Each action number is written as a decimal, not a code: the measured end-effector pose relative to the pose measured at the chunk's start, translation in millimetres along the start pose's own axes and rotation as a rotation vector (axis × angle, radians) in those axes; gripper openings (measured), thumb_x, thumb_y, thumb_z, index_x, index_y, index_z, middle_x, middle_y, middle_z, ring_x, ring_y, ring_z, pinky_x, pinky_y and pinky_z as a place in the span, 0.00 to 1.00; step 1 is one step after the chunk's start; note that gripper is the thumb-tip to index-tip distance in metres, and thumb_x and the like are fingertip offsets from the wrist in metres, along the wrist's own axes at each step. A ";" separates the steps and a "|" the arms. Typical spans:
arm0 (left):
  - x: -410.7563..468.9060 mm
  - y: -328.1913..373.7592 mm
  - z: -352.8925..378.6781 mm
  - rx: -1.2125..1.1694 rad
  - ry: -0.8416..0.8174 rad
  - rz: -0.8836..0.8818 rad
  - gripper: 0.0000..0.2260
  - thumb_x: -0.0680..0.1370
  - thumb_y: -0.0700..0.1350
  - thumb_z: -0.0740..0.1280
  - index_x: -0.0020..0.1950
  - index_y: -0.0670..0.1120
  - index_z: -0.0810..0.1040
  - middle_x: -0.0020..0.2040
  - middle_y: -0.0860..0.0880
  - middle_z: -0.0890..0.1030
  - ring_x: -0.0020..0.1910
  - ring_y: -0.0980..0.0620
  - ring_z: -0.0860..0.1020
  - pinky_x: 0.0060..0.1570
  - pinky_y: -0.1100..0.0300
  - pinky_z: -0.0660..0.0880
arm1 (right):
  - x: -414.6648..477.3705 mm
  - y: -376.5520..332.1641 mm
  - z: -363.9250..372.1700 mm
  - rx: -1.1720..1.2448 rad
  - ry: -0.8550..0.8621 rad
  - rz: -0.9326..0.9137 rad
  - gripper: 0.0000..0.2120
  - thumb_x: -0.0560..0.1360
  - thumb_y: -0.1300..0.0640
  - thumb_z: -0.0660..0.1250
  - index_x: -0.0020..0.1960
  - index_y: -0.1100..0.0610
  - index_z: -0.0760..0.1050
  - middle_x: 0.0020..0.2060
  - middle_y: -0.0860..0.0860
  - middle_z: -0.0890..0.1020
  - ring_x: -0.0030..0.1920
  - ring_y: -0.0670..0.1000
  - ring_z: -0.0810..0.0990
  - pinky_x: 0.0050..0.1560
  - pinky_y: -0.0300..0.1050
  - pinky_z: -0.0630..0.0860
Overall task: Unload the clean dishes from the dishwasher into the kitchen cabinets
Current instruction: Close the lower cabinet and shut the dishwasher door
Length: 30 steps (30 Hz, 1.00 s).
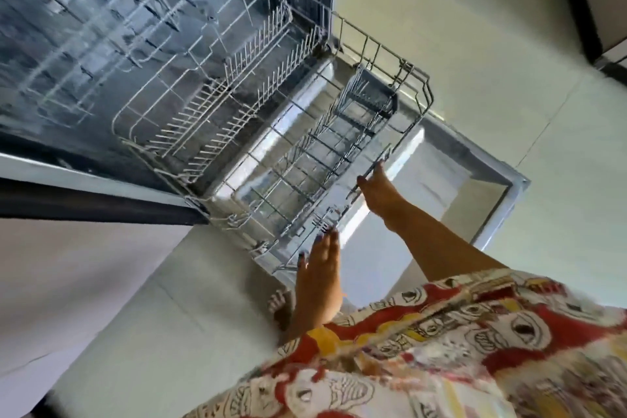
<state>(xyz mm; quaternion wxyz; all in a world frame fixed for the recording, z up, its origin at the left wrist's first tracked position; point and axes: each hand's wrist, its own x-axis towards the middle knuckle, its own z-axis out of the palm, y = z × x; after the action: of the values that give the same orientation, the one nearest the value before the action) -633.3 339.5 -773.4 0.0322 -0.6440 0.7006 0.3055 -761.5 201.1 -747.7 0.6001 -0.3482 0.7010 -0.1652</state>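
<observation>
Since no dish shows anywhere in the dishwasher [101,27], unloading looks finished; step in hand judged as closing up. Tub: shiny steel, blurred, far left. Door [475,187]: lying open and flat, smooth glossy inner panel. Lower rack [288,153]: pale coated wire grid with rows of upright tines, drawn out over the door. Cutlery basket [369,95]: grey slotted box at the rack's far right, apparently empty. Left hand [319,265]: fingers straight, tips touching the rack's near corner. Right hand [376,193]: at the front rim; hooked or flat, cannot tell. Next move calls for an even push along the runners.
</observation>
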 end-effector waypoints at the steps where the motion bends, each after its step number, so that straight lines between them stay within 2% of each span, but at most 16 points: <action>1: 4.4 -9.3 -6.2 0.020 0.035 0.004 0.41 0.66 0.31 0.69 0.75 0.43 0.56 0.73 0.45 0.66 0.70 0.47 0.69 0.61 0.47 0.71 | 2.3 -9.4 5.5 -0.043 -0.008 -0.018 0.31 0.82 0.55 0.54 0.78 0.54 0.39 0.70 0.57 0.67 0.56 0.56 0.76 0.55 0.48 0.74; 2: 10.0 -19.7 -11.0 0.039 0.050 0.013 0.40 0.64 0.31 0.71 0.74 0.42 0.61 0.71 0.44 0.70 0.67 0.47 0.72 0.57 0.48 0.74 | 5.9 -19.2 11.7 -0.075 -0.018 -0.039 0.32 0.82 0.55 0.54 0.77 0.53 0.37 0.74 0.59 0.61 0.64 0.60 0.72 0.61 0.52 0.71; 4: 21.0 -41.1 -22.7 0.079 0.049 0.005 0.37 0.62 0.32 0.71 0.72 0.40 0.67 0.69 0.43 0.72 0.64 0.46 0.75 0.52 0.49 0.77 | 17.0 -39.4 29.5 -0.087 -0.039 -0.061 0.34 0.82 0.54 0.55 0.77 0.52 0.35 0.74 0.62 0.61 0.64 0.61 0.72 0.62 0.55 0.72; 7: 41.1 -73.1 -40.5 0.093 0.065 0.027 0.36 0.66 0.32 0.69 0.73 0.38 0.61 0.72 0.41 0.66 0.68 0.43 0.71 0.56 0.47 0.77 | 29.7 -70.2 56.1 -0.055 -0.001 -0.038 0.36 0.82 0.56 0.55 0.75 0.55 0.30 0.75 0.63 0.55 0.67 0.64 0.69 0.63 0.54 0.70; 10: 60.4 -103.9 -57.1 0.135 0.082 0.018 0.38 0.68 0.37 0.72 0.74 0.38 0.58 0.74 0.40 0.62 0.71 0.42 0.67 0.59 0.46 0.75 | 45.9 -99.4 80.5 -0.042 0.015 -0.024 0.35 0.82 0.56 0.54 0.75 0.58 0.30 0.74 0.62 0.57 0.69 0.62 0.66 0.62 0.47 0.68; 12: 73.3 -123.9 -70.7 0.146 0.069 0.000 0.38 0.69 0.40 0.73 0.74 0.38 0.59 0.74 0.40 0.61 0.70 0.41 0.67 0.60 0.45 0.74 | 63.6 -114.2 97.1 -0.024 0.013 -0.018 0.36 0.82 0.54 0.54 0.75 0.58 0.30 0.71 0.62 0.65 0.62 0.60 0.74 0.57 0.49 0.74; 13: 78.9 -131.5 -77.8 0.159 0.064 -0.007 0.38 0.69 0.41 0.74 0.74 0.38 0.59 0.74 0.40 0.62 0.70 0.41 0.68 0.61 0.46 0.74 | 71.2 -120.9 104.1 -0.022 0.006 -0.011 0.37 0.82 0.53 0.55 0.75 0.58 0.30 0.61 0.59 0.74 0.52 0.57 0.78 0.47 0.48 0.76; 14: 84.2 -142.5 -87.4 0.185 0.057 -0.010 0.38 0.70 0.42 0.73 0.75 0.38 0.58 0.75 0.40 0.61 0.70 0.41 0.67 0.62 0.46 0.72 | 80.9 -128.4 115.3 -0.016 0.010 -0.005 0.37 0.82 0.52 0.55 0.76 0.59 0.32 0.46 0.52 0.75 0.40 0.50 0.75 0.37 0.43 0.73; 15: 88.4 -147.3 -94.5 0.214 0.043 -0.005 0.38 0.72 0.44 0.71 0.76 0.39 0.54 0.76 0.41 0.57 0.72 0.42 0.64 0.66 0.47 0.68 | 86.7 -133.5 120.7 -0.008 0.029 -0.012 0.36 0.81 0.52 0.56 0.76 0.60 0.35 0.38 0.45 0.66 0.34 0.44 0.66 0.31 0.41 0.66; 16: 94.2 -156.4 -101.5 0.242 0.024 0.005 0.37 0.75 0.45 0.68 0.77 0.40 0.49 0.78 0.42 0.51 0.75 0.44 0.59 0.70 0.48 0.63 | 94.9 -139.0 128.7 0.001 0.050 -0.023 0.34 0.81 0.53 0.57 0.76 0.61 0.40 0.36 0.42 0.59 0.33 0.41 0.60 0.30 0.41 0.63; 18: 104.7 -167.9 -113.8 0.274 0.006 0.001 0.35 0.79 0.47 0.62 0.77 0.42 0.43 0.78 0.44 0.44 0.76 0.45 0.52 0.73 0.50 0.55 | 106.7 -148.2 138.3 -0.020 0.057 -0.023 0.29 0.81 0.54 0.57 0.75 0.63 0.49 0.35 0.42 0.55 0.32 0.41 0.57 0.32 0.41 0.68; 19: 109.2 -173.7 -119.9 0.282 0.012 -0.007 0.35 0.79 0.48 0.61 0.77 0.42 0.42 0.78 0.45 0.42 0.76 0.45 0.51 0.73 0.50 0.52 | 111.6 -154.5 144.5 -0.043 0.044 -0.024 0.27 0.81 0.55 0.57 0.74 0.64 0.53 0.35 0.43 0.57 0.32 0.41 0.58 0.32 0.38 0.71; 21: 116.9 -182.8 -128.3 0.293 0.029 -0.013 0.37 0.78 0.49 0.62 0.77 0.42 0.42 0.78 0.44 0.42 0.76 0.45 0.50 0.73 0.48 0.52 | 120.1 -166.5 154.7 -0.072 0.029 -0.036 0.24 0.80 0.55 0.57 0.73 0.65 0.58 0.34 0.45 0.60 0.32 0.42 0.60 0.29 0.38 0.70; 24: 127.2 -195.4 -138.4 0.306 0.038 -0.043 0.41 0.75 0.49 0.67 0.77 0.41 0.43 0.78 0.45 0.42 0.76 0.45 0.49 0.73 0.49 0.54 | 134.0 -179.9 168.6 -0.054 0.025 -0.045 0.25 0.79 0.54 0.58 0.72 0.64 0.58 0.35 0.46 0.60 0.32 0.43 0.60 0.26 0.39 0.70; 27: 138.2 -205.1 -148.0 0.321 0.034 -0.058 0.41 0.76 0.49 0.66 0.77 0.40 0.41 0.78 0.45 0.40 0.77 0.45 0.46 0.73 0.51 0.52 | 144.2 -192.7 178.9 -0.045 0.040 -0.075 0.26 0.79 0.53 0.59 0.72 0.65 0.60 0.41 0.52 0.67 0.32 0.44 0.60 0.31 0.40 0.61; 30: 140.4 -209.2 -153.4 0.349 0.005 -0.055 0.41 0.76 0.50 0.66 0.77 0.41 0.41 0.77 0.45 0.39 0.77 0.46 0.44 0.73 0.51 0.51 | 150.0 -196.9 184.3 -0.114 0.058 -0.097 0.22 0.81 0.53 0.57 0.69 0.65 0.63 0.35 0.50 0.66 0.31 0.44 0.62 0.27 0.37 0.62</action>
<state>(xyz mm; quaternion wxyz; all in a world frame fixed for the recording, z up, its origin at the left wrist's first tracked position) -410.6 146.8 -791.4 0.1502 -0.6483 0.7252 0.1768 -533.8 -5.9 -770.2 0.5502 -0.4104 0.7084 -0.1641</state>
